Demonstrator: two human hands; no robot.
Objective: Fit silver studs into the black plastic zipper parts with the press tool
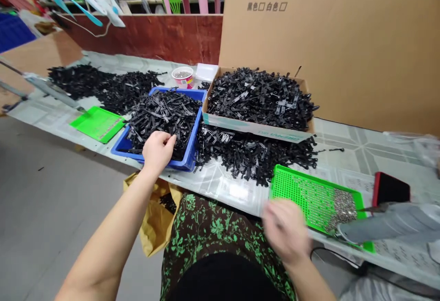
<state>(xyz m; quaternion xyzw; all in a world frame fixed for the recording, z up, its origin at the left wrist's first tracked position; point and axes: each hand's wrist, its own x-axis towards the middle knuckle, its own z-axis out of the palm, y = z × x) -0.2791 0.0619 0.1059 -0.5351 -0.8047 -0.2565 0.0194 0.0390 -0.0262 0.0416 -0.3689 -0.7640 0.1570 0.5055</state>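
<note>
My left hand (158, 150) is closed in a pinch above the near edge of a blue bin (189, 159). The bin is heaped with small black plastic strips with holes (165, 113). Whatever lies between its fingertips blends into the dark pile. Motion smears my right hand (287, 227), which is by the left front corner of a green perforated tray (295, 200); its fingers cannot be made out. Small metal screws (343, 207) fill the tray's holes in part and lie heaped at its right end. A grey electric screwdriver (381, 225) rests across that end.
A cardboard box (254, 129) heaped with black strips stands behind loose strips (254, 156). Farther left are another green tray (99, 124), more strips (127, 90) and a paper tub (183, 77). A red-edged black phone-like object (391, 188) lies right. A large carton (330, 58) blocks the back.
</note>
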